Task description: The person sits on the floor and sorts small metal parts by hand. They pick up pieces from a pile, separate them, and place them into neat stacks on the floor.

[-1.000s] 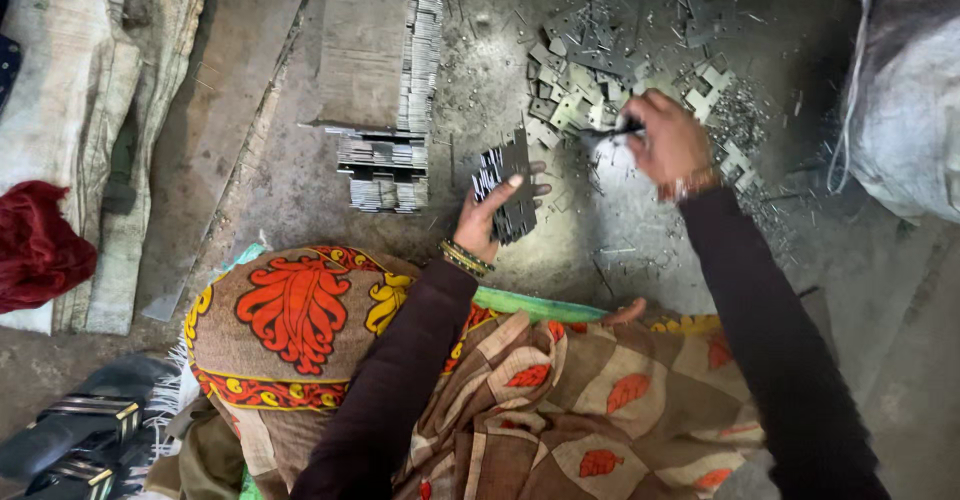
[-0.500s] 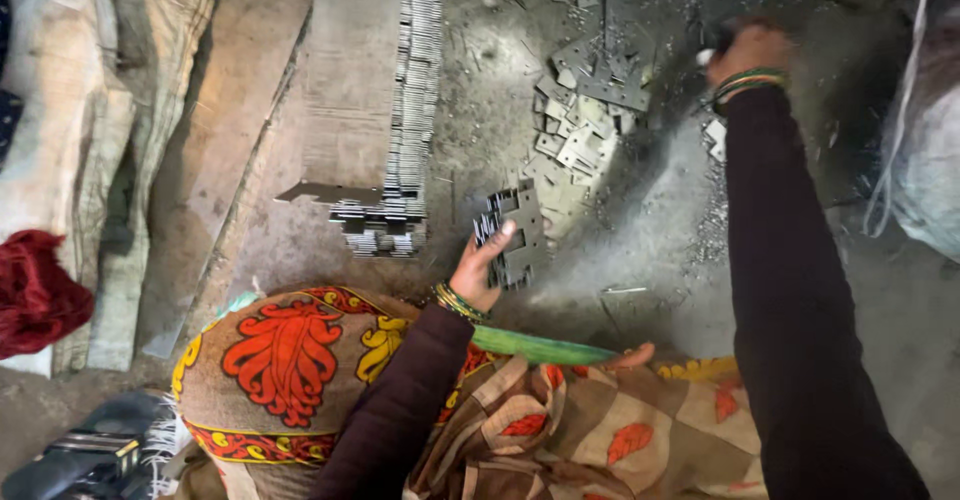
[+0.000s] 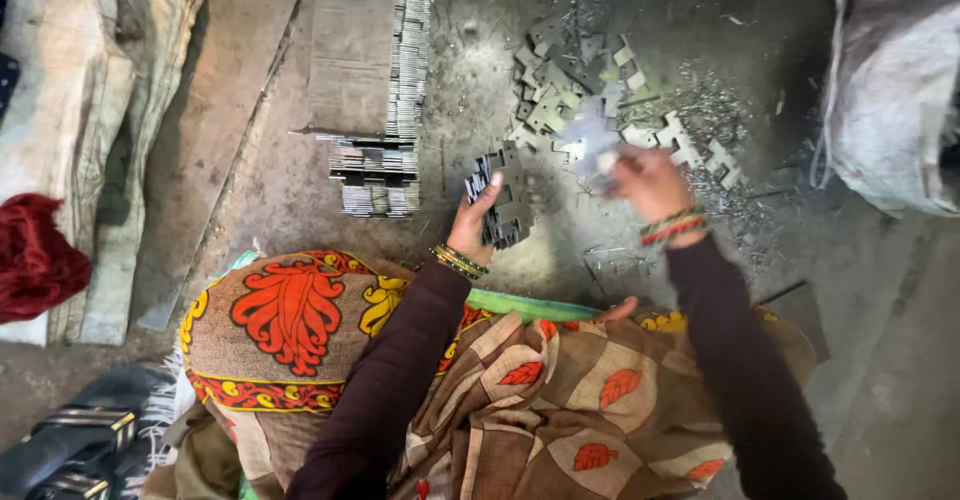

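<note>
Sorting view: person seated on the floor (image 3: 300, 190), looking down at both hands, stamped metal pieces all around.
left hand (image 3: 478, 222): centre of frame, fingers clamped on an upright bundle of plates (image 3: 505, 200); edges held flush, so it reads as a collecting stack.
right hand (image 3: 648, 182): right of centre, closed on a single plate (image 3: 592, 138); motion-blurred, exact grip unclear.
loose pile (image 3: 590, 80): upper centre, just beyond the right hand, within reach; flat notched plates, jumbled, dull grey.
finished rows (image 3: 385, 110): upper left of centre, plates packed on edge in long tight rows, thin laminations, bright cut edges.
swarf (image 3: 720, 110): fine shiny scrap scattered right of the pile.
sack (image 3: 890, 100): upper right, pale woven fabric, bulging.
floor: rough, dusty concrete.
lap cloth (image 3: 560, 390): patterned brown-orange fabric, lower centre.
</note>
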